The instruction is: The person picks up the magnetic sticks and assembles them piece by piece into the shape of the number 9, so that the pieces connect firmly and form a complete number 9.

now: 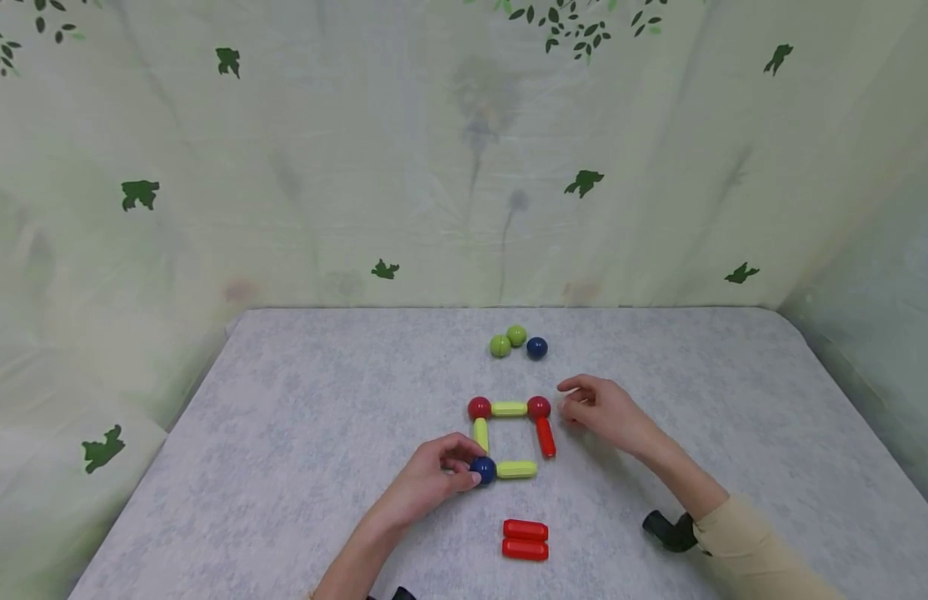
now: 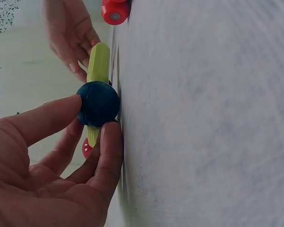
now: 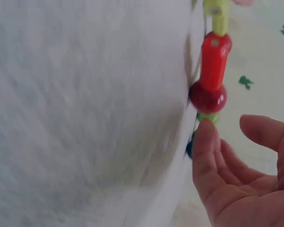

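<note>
Fingers of the left hand pinch the near blue ball, a yellow stick running rightward from it. Left of the loosely spread, empty right hand, and nearer it, a red stick points back toward the yellow stick's free end.

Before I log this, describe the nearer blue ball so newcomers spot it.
On the table, find the open square of rods. The blue ball forms its near-left corner. Unlike the far blue ball beside green balls, it is pinched by the left hand.
</note>
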Demonstrator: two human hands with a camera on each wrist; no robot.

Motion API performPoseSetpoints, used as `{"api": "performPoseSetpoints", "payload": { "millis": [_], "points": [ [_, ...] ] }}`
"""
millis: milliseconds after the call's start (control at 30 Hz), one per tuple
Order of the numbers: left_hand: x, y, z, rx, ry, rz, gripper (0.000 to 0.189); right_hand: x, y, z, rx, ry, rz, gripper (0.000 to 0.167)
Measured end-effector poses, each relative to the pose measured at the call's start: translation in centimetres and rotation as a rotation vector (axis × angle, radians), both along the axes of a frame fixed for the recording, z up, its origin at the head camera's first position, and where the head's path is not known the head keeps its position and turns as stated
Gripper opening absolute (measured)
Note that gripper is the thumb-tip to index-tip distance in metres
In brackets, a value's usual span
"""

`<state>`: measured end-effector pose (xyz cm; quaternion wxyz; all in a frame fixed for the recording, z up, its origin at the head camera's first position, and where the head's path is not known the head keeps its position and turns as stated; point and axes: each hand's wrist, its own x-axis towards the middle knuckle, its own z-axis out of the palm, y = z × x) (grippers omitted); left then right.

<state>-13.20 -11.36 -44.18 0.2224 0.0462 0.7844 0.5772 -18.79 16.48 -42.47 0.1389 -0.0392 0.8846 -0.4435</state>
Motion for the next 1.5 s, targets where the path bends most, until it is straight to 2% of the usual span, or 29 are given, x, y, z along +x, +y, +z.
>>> {"api": "performPoseSetpoints", "payload": {
  "millis": [200, 367, 600, 800, 1000, 1133, 1333, 1500],
  "points": [
    [0.1, 0.1, 0.0, -0.005, -0.006, 0.009, 0.025, -2.9, 1.0, -0.3, -0.006, 0.112, 0.039, 0.034],
    [0.0, 0.2, 0.1, 0.003, -0.005, 0.010, 0.026, -5.4, 0.9, -0.3, 0.055, 0.185, 0.046, 0.036],
    [0.0, 0.1, 0.0, 0.015, 0.009, -0.005, 0.027, -8.2, -0.2, -0.8, 0.057, 0.157, 0.060, 0.046],
    [0.0, 0.0, -0.1, 0.020, 0.015, -0.009, 0.026, -9.8, -1.3, -1.5, 0.066, 0.136, 0.055, 0.052],
    [0.1, 0.1, 0.0, 0.029, 0.010, -0.008, 0.028, -10.6, -2.2, -2.0, 0.122, 0.119, 0.021, 0.049],
    [0.1, 0.1, 0.0, 0.030, 0.009, -0.007, 0.028, -10.6, -2.4, -2.0, 0.166, 0.139, 0.027, 0.043],
    [0.1, 0.1, -0.2, 0.037, 0.014, -0.011, 0.028, -10.1, -1.9, -1.9, 0.179, 0.167, 0.047, 0.040],
    [0.1, 0.0, -0.2, 0.031, 0.016, -0.009, 0.028, -9.3, -1.4, -1.8, 0.154, 0.151, 0.031, 0.041]
  ]
}}
